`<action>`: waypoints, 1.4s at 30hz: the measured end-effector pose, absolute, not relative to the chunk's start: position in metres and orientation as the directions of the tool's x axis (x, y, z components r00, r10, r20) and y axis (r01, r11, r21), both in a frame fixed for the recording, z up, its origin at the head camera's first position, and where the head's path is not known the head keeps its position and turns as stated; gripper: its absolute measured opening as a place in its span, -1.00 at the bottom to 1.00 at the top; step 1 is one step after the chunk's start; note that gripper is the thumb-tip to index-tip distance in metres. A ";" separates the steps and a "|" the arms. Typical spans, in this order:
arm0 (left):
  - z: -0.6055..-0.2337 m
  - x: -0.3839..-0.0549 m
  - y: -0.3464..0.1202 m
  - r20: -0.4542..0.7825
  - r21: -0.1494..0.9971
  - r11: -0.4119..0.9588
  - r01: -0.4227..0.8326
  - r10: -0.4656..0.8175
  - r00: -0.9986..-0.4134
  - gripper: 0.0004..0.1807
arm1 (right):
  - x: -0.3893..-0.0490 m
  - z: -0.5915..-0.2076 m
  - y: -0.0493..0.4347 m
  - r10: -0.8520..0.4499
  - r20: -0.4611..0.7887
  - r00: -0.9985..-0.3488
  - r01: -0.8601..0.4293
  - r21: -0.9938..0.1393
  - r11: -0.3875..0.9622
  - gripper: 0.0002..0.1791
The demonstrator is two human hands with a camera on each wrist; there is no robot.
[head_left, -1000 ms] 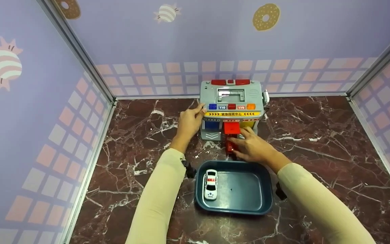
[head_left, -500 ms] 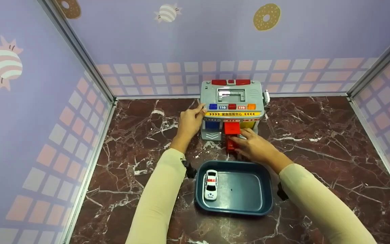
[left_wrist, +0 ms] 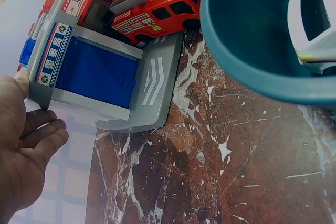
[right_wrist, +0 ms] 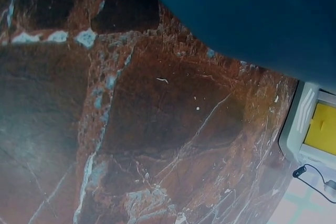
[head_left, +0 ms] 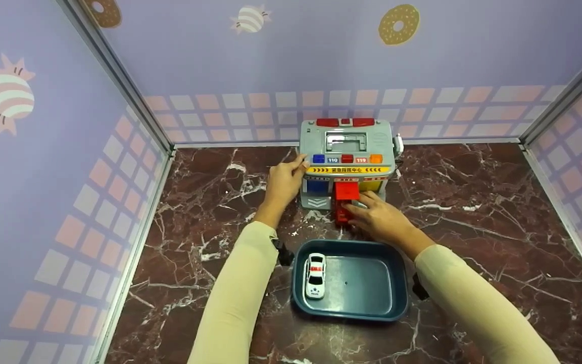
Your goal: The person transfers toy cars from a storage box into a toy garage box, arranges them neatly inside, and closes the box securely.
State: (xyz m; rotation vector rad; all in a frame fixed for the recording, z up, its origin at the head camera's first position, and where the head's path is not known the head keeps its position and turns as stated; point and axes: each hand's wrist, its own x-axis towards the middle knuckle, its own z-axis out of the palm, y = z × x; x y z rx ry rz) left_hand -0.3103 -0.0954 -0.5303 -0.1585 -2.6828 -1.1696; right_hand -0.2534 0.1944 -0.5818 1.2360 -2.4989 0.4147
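Observation:
A grey toy rescue station (head_left: 316, 141) stands against the back wall, with blue and yellow doors (right_wrist: 323, 129) at its front and a raised red flap (head_left: 346, 191) between them. My left hand (head_left: 282, 184) holds its front left roof corner between finger and thumb; in the left wrist view, the other fingers (left_wrist: 47, 145) curl loosely beside its wall. With my right hand (head_left: 384, 220) I grip a red toy fire truck (left_wrist: 170, 6) in the middle bay's opening, under the flap. Part of the truck is hidden by fingers and flap. The right wrist view does not show the hand.
A dark blue tray (head_left: 399, 288) sits in front of the station, below my wrists. Inside it, on the left, lies a white toy police car (head_left: 315, 278). A short black cord (right_wrist: 315, 171) hangs at the station's right side. Patterned wall panels enclose the marbled surface (head_left: 473, 242).
The fire truck has slid slightly back toward the station's middle bay, and my right fingers have shifted with it. My left hand stays at the roof corner; the police car has not moved.

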 end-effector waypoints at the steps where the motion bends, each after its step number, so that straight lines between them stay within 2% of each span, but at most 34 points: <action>1: -0.530 -0.310 -0.095 0.234 0.713 0.678 0.182 0.015 -0.972 -0.55 | -0.253 -0.582 0.194 -0.709 0.413 -0.571 -0.804 -0.108 0.585 -0.51; 9: -0.531 -0.310 -0.095 0.264 0.709 0.673 0.209 0.021 -0.964 -0.57 | -0.255 -0.588 0.195 -0.717 0.489 -0.497 -0.825 -0.009 0.565 -0.63; 23: -0.533 -0.309 -0.096 0.252 0.706 0.680 0.197 0.019 -0.968 -0.57 | -0.255 -0.591 0.195 -0.733 0.520 -0.438 -0.812 0.120 0.570 -0.70; 35: -0.532 -0.309 -0.095 0.258 0.705 0.680 0.200 0.017 -0.966 -0.57 | -0.256 -0.592 0.194 -0.753 0.512 -0.414 -0.829 0.130 0.545 -0.72; 42: -0.532 -0.310 -0.096 0.243 0.713 0.676 0.188 0.013 -0.970 -0.57 | -0.255 -0.591 0.194 -0.773 0.505 -0.384 -0.837 0.163 0.522 -0.66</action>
